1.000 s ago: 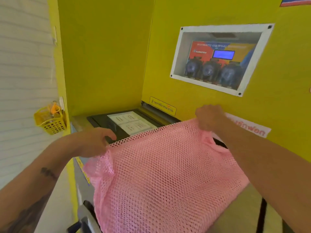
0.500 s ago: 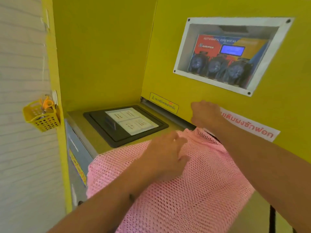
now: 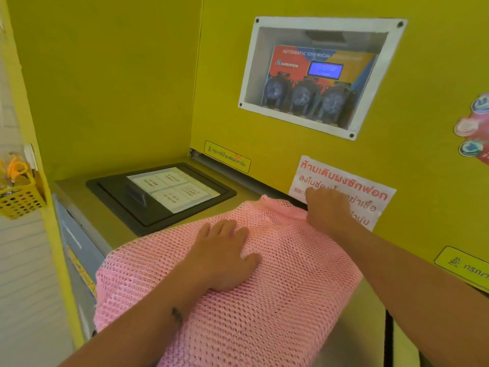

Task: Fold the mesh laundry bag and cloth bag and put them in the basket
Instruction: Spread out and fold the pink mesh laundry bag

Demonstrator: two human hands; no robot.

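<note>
A pink mesh laundry bag (image 3: 238, 300) lies spread on the grey tabletop (image 3: 87, 197) of a machine, and its near part hangs over the front edge. The left hand (image 3: 225, 255) lies flat on the middle of the bag with straight fingers. The right hand (image 3: 326, 207) has curled fingers that pinch the bag's far edge, close to the yellow wall (image 3: 119, 88). A small yellow basket (image 3: 18, 197) hangs at the far left.

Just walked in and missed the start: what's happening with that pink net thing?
A person is spreading a pink mesh laundry bag over the top of a machine. The left hand presses flat on its middle, and the right hand grips its far edge by the yellow wall. It is not yet folded.
</note>
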